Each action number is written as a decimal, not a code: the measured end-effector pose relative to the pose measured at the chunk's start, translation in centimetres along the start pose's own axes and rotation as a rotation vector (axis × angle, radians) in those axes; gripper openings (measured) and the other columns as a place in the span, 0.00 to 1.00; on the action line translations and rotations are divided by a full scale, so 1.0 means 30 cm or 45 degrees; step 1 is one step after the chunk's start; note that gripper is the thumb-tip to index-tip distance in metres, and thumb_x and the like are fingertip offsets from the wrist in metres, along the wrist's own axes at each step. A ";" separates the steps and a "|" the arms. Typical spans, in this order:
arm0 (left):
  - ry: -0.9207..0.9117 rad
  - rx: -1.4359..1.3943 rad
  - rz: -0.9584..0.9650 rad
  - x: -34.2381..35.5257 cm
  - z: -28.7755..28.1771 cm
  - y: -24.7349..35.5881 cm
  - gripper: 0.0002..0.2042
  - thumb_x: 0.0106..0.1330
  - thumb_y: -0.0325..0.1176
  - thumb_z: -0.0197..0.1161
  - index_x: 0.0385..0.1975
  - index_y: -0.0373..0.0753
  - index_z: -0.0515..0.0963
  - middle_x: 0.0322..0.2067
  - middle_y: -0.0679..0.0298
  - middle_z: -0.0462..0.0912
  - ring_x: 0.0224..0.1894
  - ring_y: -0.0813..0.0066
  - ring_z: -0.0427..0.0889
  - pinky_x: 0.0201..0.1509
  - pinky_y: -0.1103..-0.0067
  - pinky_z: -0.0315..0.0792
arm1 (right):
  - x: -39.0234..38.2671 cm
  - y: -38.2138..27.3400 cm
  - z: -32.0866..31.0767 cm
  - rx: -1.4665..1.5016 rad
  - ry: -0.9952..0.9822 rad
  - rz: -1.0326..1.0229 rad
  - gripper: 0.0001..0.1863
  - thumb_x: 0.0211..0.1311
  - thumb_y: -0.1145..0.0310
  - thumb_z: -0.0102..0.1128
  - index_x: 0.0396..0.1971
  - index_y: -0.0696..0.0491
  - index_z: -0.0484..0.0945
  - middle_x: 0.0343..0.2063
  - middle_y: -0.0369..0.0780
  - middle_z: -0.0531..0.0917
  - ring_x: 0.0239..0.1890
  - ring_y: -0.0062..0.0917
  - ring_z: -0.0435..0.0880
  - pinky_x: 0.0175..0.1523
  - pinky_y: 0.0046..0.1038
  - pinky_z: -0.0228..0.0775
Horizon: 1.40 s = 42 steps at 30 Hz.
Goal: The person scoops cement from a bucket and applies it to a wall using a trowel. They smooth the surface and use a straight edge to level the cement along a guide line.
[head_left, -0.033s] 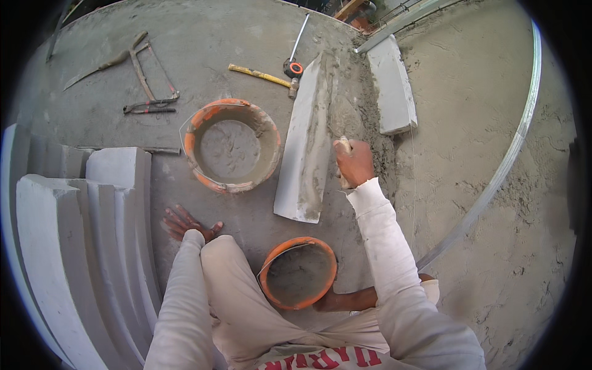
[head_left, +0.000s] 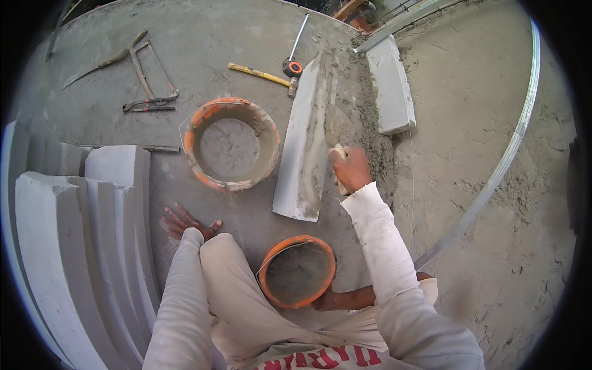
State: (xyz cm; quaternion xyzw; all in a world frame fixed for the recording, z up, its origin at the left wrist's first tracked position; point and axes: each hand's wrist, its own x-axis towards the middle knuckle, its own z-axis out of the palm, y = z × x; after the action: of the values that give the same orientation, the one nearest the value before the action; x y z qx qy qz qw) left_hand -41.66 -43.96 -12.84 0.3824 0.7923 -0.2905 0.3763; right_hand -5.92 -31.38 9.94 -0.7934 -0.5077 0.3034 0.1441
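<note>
My right hand [head_left: 351,168] is closed round the pale handle of a trowel [head_left: 338,127], whose mortar-coated blade lies along the right side of a white block [head_left: 298,151]. Grey mortar is smeared along that block's top right edge. With fingers spread, my left hand [head_left: 187,221] rests flat on the grey floor, holding nothing. Ahead of it stands an orange bucket [head_left: 189,137] with wet mortar inside. A smaller orange bucket [head_left: 333,271] holding grey liquid is between my legs.
White blocks [head_left: 46,228] are stacked at the left. A hammer [head_left: 262,74], a tape measure [head_left: 292,68], a bow saw [head_left: 143,77] and a machete [head_left: 92,73] lie farther off. Another white block [head_left: 392,86] sits right of the mortar strip. A long metal bar [head_left: 493,185] and a thin string [head_left: 412,179] run at the right.
My right hand has moved a little toward me and left, drawing the trowel along beside the block. My left hand stays on the floor.
</note>
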 end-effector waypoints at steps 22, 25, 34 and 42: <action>-0.052 0.057 0.027 0.018 -0.012 -0.008 0.79 0.49 0.88 0.63 0.82 0.45 0.15 0.83 0.46 0.12 0.84 0.36 0.13 0.85 0.42 0.29 | -0.238 -0.088 0.229 0.883 -0.660 0.318 0.20 0.77 0.50 0.64 0.43 0.56 0.81 0.21 0.36 0.80 0.15 0.17 0.75 0.19 0.24 0.68; -0.043 0.047 0.002 0.016 -0.007 -0.013 0.79 0.48 0.87 0.65 0.82 0.46 0.15 0.82 0.47 0.10 0.84 0.36 0.12 0.85 0.41 0.29 | -0.314 -0.052 0.110 0.986 -0.384 0.241 0.19 0.76 0.52 0.64 0.42 0.56 0.81 0.21 0.35 0.80 0.16 0.17 0.76 0.20 0.23 0.69; 0.025 0.023 0.031 0.018 0.021 0.006 0.81 0.47 0.87 0.67 0.82 0.46 0.14 0.82 0.48 0.09 0.84 0.36 0.13 0.85 0.42 0.30 | -0.160 0.070 0.087 0.098 0.175 0.056 0.18 0.73 0.60 0.65 0.34 0.64 0.84 0.20 0.48 0.83 0.22 0.37 0.84 0.30 0.42 0.75; 0.057 0.061 -0.060 0.002 0.009 0.010 0.79 0.47 0.86 0.68 0.83 0.51 0.17 0.85 0.53 0.15 0.86 0.43 0.18 0.87 0.48 0.36 | -0.568 0.127 0.159 -0.168 0.216 -0.129 0.15 0.69 0.64 0.66 0.33 0.64 0.84 0.27 0.59 0.85 0.32 0.59 0.85 0.39 0.49 0.75</action>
State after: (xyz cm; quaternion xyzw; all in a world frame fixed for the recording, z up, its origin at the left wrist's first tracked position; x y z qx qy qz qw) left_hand -41.33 -43.96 -13.09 0.3790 0.8021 -0.3094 0.3423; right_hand -11.29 -48.66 9.90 -0.7974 -0.5519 0.1934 0.1490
